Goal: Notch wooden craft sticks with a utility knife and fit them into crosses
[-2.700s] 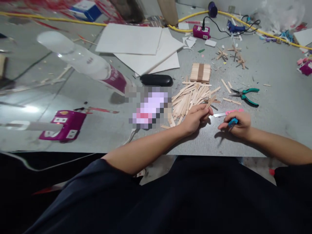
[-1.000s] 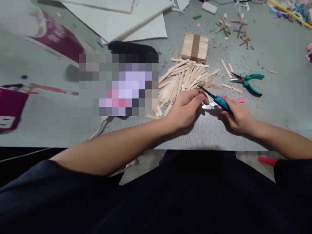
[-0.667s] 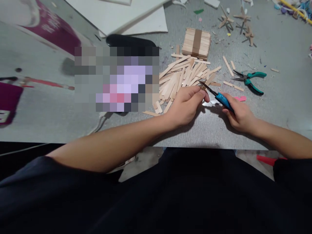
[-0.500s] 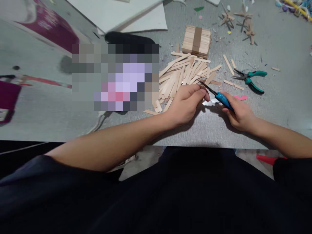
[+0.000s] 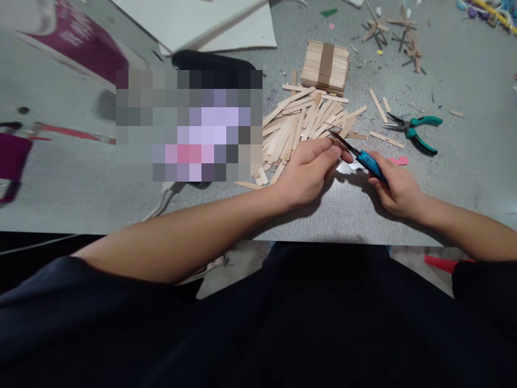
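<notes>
My right hand (image 5: 398, 186) is wrapped round a blue-handled cutting tool (image 5: 369, 163) with a narrow dark blade end pointing up and left. Whether it is a knife or shears I cannot tell. My left hand (image 5: 313, 170) is closed, thumb against fingers, right at the tool's tip. What it pinches is too small and hidden to make out. Just beyond the left hand lies a loose heap of wooden craft sticks (image 5: 286, 132), partly covered by that hand. A small white scrap (image 5: 356, 166) rests on the table below the tool, beside a pink piece (image 5: 399, 161).
Green-handled needle-nose pliers (image 5: 412, 126) lie spread at the right. A banded stack of craft sticks (image 5: 325, 64) stands behind the heap. Small stick stars (image 5: 375, 27) sit at the back. On the left are a blurred-out patch (image 5: 214, 121), a white cable (image 5: 161, 199) and a purple-and-white container (image 5: 86, 43).
Fingers of my left hand have shifted slightly at the tool's tip. My right hand keeps the same grip on the blue-handled tool. The view has moved a little.
</notes>
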`<act>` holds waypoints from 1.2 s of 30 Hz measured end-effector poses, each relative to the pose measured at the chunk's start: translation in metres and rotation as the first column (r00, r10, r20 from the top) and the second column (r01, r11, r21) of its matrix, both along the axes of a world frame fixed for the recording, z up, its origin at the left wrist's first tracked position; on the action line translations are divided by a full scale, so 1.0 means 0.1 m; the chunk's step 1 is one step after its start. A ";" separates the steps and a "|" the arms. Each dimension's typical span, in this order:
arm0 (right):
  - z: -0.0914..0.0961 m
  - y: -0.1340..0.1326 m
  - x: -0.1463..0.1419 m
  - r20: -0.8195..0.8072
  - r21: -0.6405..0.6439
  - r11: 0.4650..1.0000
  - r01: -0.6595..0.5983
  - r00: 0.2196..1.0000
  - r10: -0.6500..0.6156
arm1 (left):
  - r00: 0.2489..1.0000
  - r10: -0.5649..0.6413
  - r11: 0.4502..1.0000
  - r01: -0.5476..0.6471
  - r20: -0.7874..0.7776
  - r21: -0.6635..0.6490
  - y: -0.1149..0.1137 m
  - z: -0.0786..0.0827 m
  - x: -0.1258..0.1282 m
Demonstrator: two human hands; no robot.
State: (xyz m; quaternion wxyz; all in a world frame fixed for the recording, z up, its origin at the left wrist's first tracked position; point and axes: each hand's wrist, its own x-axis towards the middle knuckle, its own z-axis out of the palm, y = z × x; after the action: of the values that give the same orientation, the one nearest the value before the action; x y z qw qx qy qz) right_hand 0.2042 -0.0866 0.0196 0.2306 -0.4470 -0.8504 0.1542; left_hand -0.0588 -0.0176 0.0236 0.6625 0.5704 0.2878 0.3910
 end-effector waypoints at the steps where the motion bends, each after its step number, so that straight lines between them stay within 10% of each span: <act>1: 0.00 0.00 0.00 -0.004 0.007 1.000 0.002 1.000 -0.002 | 1.000 0.002 1.000 -0.002 -0.002 0.013 0.00 -0.01 0.00; 13: 0.00 -0.05 -0.05 -0.014 -0.006 0.999 0.045 0.999 -0.045 | 0.984 0.062 0.993 -0.044 -0.165 0.112 0.00 -0.02 -0.05; 22: 0.08 -0.20 -0.13 0.273 0.000 0.980 0.200 0.943 -0.192 | 0.934 0.150 0.977 -0.089 -0.325 0.195 -0.03 0.00 -0.02; 36: 0.27 -0.19 -0.06 0.126 -0.186 0.976 0.115 0.988 -0.093 | 0.909 0.163 0.975 -0.088 -0.383 0.206 0.00 0.03 -0.01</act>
State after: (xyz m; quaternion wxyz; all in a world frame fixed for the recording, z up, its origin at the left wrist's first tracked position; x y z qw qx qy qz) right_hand 0.1984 -0.1053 0.0466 0.1439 -0.5195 -0.8189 0.1971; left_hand -0.0599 -0.0181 0.0262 0.5079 0.6769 0.4151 0.3340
